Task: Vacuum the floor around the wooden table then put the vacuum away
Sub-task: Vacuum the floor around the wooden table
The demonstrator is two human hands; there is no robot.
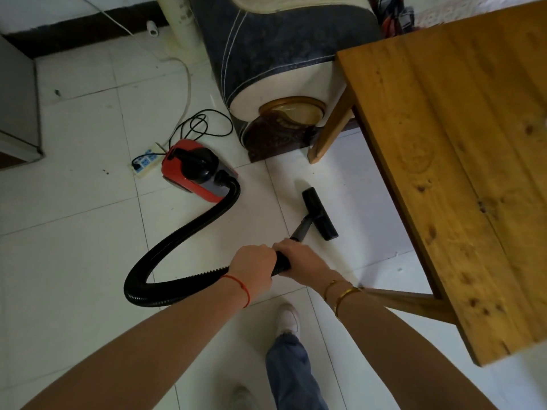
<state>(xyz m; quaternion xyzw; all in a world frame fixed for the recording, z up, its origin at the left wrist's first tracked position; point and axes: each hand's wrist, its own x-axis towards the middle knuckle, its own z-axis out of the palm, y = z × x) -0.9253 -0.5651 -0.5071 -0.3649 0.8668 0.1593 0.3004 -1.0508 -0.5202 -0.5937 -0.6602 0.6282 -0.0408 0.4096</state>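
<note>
Two hands share the black wand of the vacuum: the left hand (pixel 251 266) wraps the ribbed cuff where the corrugated hose (pixel 177 241) joins it, and the right hand (pixel 299 255) sits just ahead of it on the tube, fingers of both curled tight around the shaft. The floor nozzle (pixel 319 213) lies flat on the white tiled floor (pixel 74 202), just beside the edge of the wooden table (pixel 444 173) and near its far leg (pixel 331 128).

Behind and to the left, the red canister vacuum (pixel 195 170) rests on the tiles, near the foot of the upholstered sofa (pixel 266 54). Its black cord (pixel 204 125) runs in loose loops to a white power strip (pixel 146 162).

I judge the wand stiff and light, easy to steer from this two-handed hold, while the hose is soft and springy and will tug the canister along when stretched. The canister looks the heavy part; its black top, which looks like a carry handle, seems the sensible place to lift it when putting it away. The smooth tiles should let the nozzle glide, and the slack cord could snag underfoot.

No brand, label or writing is legible on the vacuum or the power strip from this view
</note>
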